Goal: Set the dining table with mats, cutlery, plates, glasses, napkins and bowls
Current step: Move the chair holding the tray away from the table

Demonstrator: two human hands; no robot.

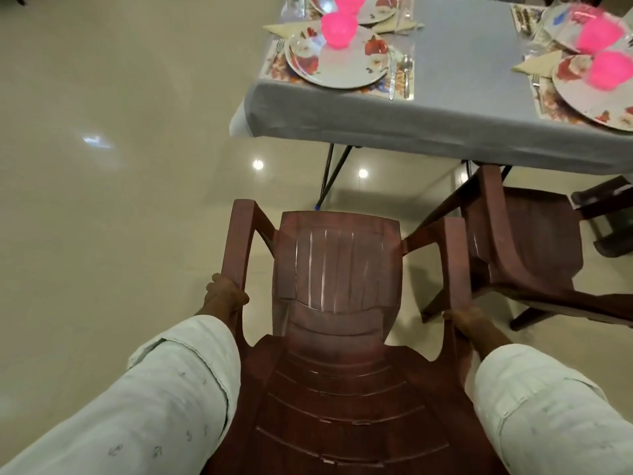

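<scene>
Brown plastic fills the lower middle of the frame: you hold a chair (337, 303) by both armrests, your left hand (226, 294) curled round the left armrest and your right hand (460, 320) wrapped round the right one, so both grips are closed on the chair and neither is free. What matters for the coming move is direction: the table (445, 108) lies straight ahead of your grip, toward the upper right of the frame, and the chair's long axis, from seat to backrest, points up the frame at the table's near edge. The nearest place setting sits at upper centre, where a plate (337, 60) rests on a mat (274, 68) with a pink bowl (339, 29) on it, a fork (279, 46) at its left and a spoon (406, 70) at its right. A second chair (524, 241) stands just beside yours at right, already tucked partly under the table edge. Both hands look equally far from the table, so a push forward would likely be even. The settings look complete, and seating appears to be the remaining job.
</scene>
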